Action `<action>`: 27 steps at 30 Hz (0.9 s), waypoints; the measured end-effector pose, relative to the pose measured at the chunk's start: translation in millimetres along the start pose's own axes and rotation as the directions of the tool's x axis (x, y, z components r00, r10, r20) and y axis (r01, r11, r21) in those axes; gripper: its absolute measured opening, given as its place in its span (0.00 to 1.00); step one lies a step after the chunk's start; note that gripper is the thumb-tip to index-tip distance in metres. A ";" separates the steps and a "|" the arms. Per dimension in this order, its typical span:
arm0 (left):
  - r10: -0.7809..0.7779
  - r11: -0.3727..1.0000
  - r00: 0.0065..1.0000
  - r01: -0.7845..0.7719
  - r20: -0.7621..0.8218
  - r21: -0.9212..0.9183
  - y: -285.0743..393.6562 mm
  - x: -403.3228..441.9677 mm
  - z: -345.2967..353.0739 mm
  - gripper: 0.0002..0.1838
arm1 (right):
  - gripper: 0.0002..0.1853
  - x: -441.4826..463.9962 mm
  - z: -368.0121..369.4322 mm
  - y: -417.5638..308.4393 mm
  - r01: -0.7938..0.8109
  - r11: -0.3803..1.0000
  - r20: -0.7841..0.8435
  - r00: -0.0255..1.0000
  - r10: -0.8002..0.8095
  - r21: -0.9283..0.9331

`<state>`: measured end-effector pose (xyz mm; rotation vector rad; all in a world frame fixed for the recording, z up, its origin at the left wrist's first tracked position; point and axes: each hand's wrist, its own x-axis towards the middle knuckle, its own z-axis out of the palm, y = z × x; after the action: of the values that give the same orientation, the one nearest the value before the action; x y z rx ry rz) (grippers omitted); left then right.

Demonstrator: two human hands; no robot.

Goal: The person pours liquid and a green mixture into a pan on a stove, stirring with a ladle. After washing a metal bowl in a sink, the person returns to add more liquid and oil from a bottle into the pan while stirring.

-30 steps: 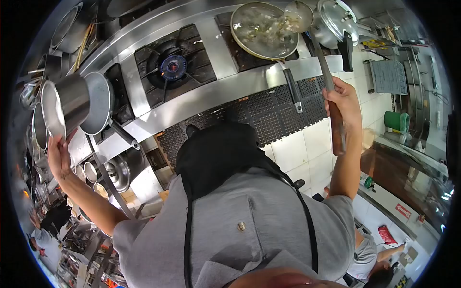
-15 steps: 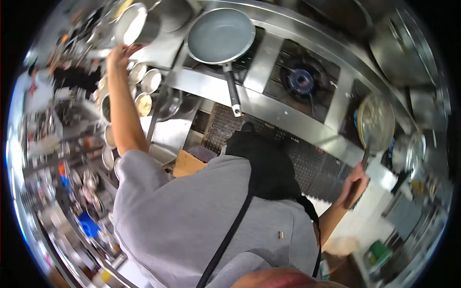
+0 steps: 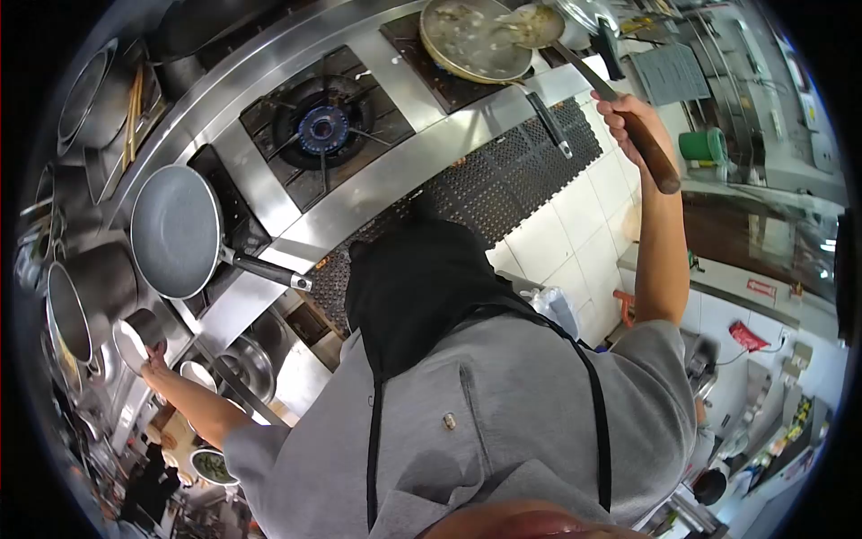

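In the head view my right hand [image 3: 633,126] is wrapped round the wooden handle of a ladle [image 3: 532,25]. Its bowl, with pale food in it, is at the right rim of a frying pan [image 3: 467,45] of pale, wet food on the far burner. At the left, my left hand [image 3: 154,359] has its fingers on the rim of a metal container [image 3: 132,346] with a white inside. A second frying pan [image 3: 175,232], grey and bare, rests on the near burner, its black handle towards me.
A lit gas burner [image 3: 321,130] stands between the two pans. Beside my left hand are a large metal pot [image 3: 72,310], a metal bowl [image 3: 251,368] and a bowl of greens [image 3: 213,465]. Below the stove lies a black rubber mat [image 3: 530,171].
The view has turned towards the right. My right hand has raised the ladle, whose bowl now shows food at the pan's rim. My left hand stays at the containers on the left.
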<state>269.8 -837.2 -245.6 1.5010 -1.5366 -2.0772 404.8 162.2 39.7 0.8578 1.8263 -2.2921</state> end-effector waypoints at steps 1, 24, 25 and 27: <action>0.002 1.000 1.000 -0.002 -0.004 0.006 -3.0 3.0 2.3 0.18 | 0.20 -3.5 5.9 -0.9 0.035 0.994 -0.038 0.998 -0.039 -0.107; 0.849 0.516 0.522 -0.789 -0.078 0.333 -132.7 -370.9 124.9 0.16 | 0.30 68.8 -66.6 41.4 -0.564 0.574 0.631 0.769 0.102 0.594; 0.834 0.518 0.552 -0.772 -0.016 0.369 -147.7 -397.3 147.5 0.14 | 0.29 67.6 -80.1 26.7 -0.579 0.630 0.651 0.744 0.148 0.518; 0.829 0.510 0.557 -0.790 0.050 0.341 -182.9 -438.5 191.5 0.13 | 0.31 60.6 -99.5 -7.4 -0.430 0.860 0.536 0.811 0.234 0.275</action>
<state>409.7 -359.5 -125.0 0.6478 -2.0521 -1.1746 387.7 272.3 4.7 0.5094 0.9400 -2.3661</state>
